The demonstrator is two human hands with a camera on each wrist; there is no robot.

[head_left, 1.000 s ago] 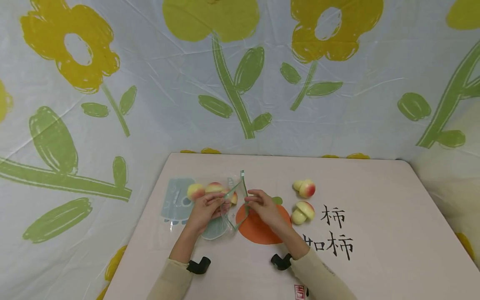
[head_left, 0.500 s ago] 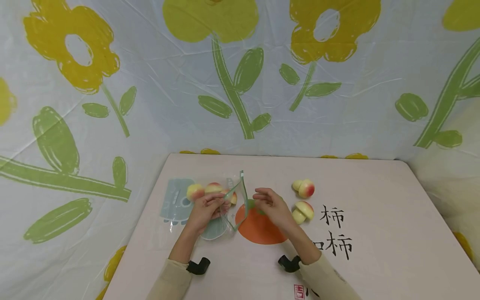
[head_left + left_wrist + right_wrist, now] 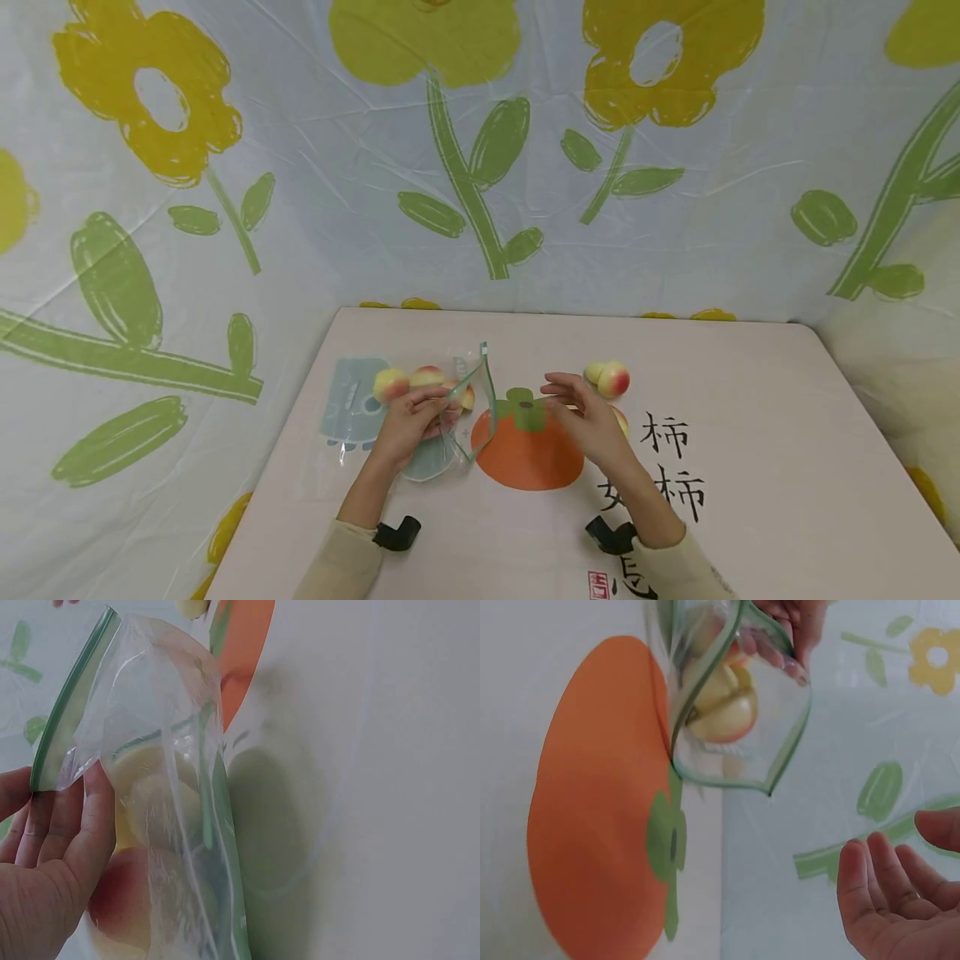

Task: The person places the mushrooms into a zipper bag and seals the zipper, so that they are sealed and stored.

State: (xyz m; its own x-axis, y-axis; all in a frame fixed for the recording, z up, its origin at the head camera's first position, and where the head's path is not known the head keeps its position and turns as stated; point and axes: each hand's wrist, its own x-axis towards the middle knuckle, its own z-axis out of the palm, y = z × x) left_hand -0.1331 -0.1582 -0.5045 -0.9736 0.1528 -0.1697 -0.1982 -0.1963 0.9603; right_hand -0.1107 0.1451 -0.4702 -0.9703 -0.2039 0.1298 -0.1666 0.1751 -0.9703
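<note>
A clear zip bag (image 3: 161,682) with a green-edged mouth lies on the left of the table, its mouth spread wide and facing right. Inside sit several toy mushrooms (image 3: 392,385), yellow with red blush. My left hand (image 3: 408,423) pinches the rim of the bag between thumb and fingers. My right hand (image 3: 592,421) is away from the bag, fingers loosely bent and holding nothing. Just beyond it lies one loose mushroom (image 3: 615,379). A second loose mushroom (image 3: 621,419) is mostly hidden behind that hand.
The pale table mat (image 3: 787,400) carries a printed orange persimmon (image 3: 528,458), blue shapes under the bag and black characters. A flowered cloth (image 3: 337,208) hangs behind the table and at its sides. Black wrist mounts (image 3: 397,533) sit at both sleeves.
My right hand has let go of the bag's rim and moved right, close to the loose mushrooms, covering the nearer one. The left hand and bag have stayed in place.
</note>
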